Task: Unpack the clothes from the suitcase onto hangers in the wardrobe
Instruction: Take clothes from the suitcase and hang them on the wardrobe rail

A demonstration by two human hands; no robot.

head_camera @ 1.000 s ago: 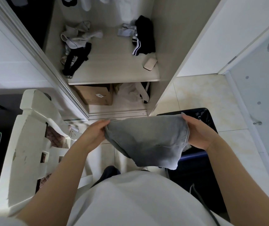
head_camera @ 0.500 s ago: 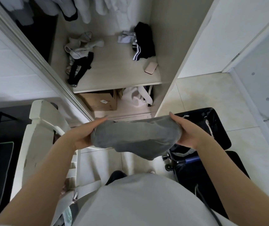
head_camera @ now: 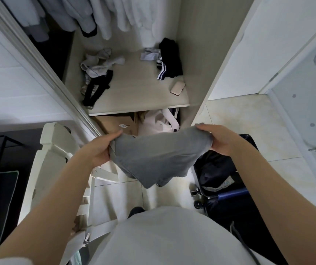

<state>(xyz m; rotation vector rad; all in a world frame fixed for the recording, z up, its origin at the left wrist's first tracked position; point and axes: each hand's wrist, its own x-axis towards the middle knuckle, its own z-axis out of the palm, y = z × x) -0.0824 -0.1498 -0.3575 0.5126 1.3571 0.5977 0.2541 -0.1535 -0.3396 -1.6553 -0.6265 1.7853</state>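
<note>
Closest to the camera, I see both forearms reaching forward over a white top. The left hand (head_camera: 99, 150) pinches one end of a grey garment (head_camera: 157, 155), fingers curled round its edge. The right hand (head_camera: 222, 140) grips the other end, fingers closed over bunched cloth. The garment hangs between them in the air, sagging toward the tiled floor. Just below the right hand lies the open dark suitcase (head_camera: 222, 213), with dark clothing inside. A white chair (head_camera: 57, 150) stands beside the left arm. Beyond, the wardrobe shelf (head_camera: 143, 100) carries loose pale and black clothes and a small flat case (head_camera: 177, 88). Light garments (head_camera: 103, 16) hang above it.
</note>
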